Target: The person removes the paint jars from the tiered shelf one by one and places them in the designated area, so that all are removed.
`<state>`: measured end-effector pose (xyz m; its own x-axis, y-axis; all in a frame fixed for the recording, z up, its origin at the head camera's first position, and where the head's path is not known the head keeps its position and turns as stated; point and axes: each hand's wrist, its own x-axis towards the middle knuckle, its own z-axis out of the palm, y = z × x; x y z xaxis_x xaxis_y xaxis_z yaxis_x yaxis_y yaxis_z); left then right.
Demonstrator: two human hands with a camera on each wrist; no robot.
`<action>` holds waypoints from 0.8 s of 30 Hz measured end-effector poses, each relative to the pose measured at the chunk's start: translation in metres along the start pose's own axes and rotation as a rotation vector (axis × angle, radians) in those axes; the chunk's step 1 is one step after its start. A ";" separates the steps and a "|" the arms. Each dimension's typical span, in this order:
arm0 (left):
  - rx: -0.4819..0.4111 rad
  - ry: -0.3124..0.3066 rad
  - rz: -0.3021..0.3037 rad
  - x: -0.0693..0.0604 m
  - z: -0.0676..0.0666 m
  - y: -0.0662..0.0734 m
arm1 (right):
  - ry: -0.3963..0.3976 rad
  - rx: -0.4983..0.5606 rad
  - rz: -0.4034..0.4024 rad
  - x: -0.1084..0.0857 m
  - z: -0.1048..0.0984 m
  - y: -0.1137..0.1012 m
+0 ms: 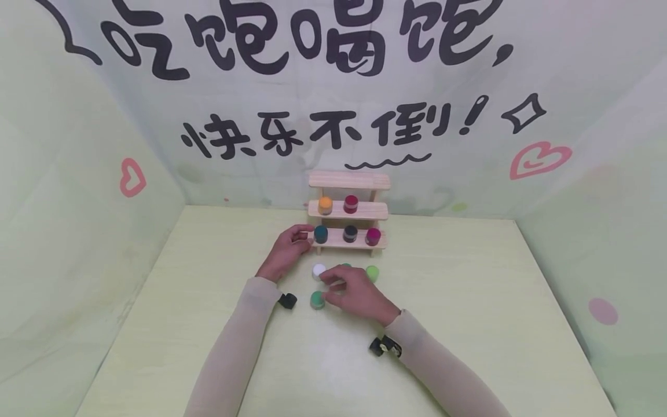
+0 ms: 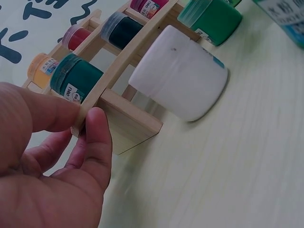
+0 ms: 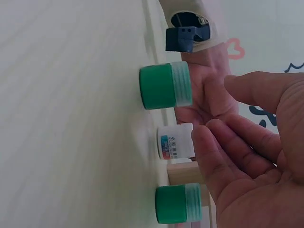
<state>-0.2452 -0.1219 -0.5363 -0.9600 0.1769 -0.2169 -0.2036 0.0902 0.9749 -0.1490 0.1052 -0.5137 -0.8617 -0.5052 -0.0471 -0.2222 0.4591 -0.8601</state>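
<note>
The left hand (image 1: 286, 250) pinches the left end of the lowest tier of a wooden rack (image 1: 346, 238), next to a teal paint jar (image 1: 320, 234); the left wrist view shows thumb and fingers on that wooden edge (image 2: 110, 80). Over the table, the right hand (image 1: 359, 294) is held with bent, parted fingers and nothing between them. Close to its fingertips are a white jar (image 1: 318, 271) and a green jar (image 1: 317, 299). Another green jar (image 3: 172, 204) is partly hidden by the right hand in the head view. A light green jar (image 1: 372, 273) stands beyond it.
On the rack's middle tier stand an orange jar (image 1: 325, 205) and a red jar (image 1: 351, 203). The lowest tier also holds a dark jar (image 1: 350, 233) and a magenta jar (image 1: 373, 236). Behind the table (image 1: 448, 278) hangs a printed cloth (image 1: 292, 168).
</note>
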 end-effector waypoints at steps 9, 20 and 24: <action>-0.006 0.004 0.001 0.000 0.001 0.000 | 0.073 0.022 -0.035 0.006 -0.015 -0.003; -0.014 0.001 -0.009 0.002 0.001 -0.002 | 0.165 0.030 -0.056 0.015 -0.039 -0.012; -0.023 -0.003 -0.006 0.002 0.000 -0.002 | 0.193 0.011 -0.059 0.019 -0.047 -0.014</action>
<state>-0.2467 -0.1213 -0.5383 -0.9581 0.1798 -0.2229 -0.2138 0.0692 0.9744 -0.1841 0.1236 -0.4787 -0.9191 -0.3808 0.1009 -0.2708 0.4246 -0.8640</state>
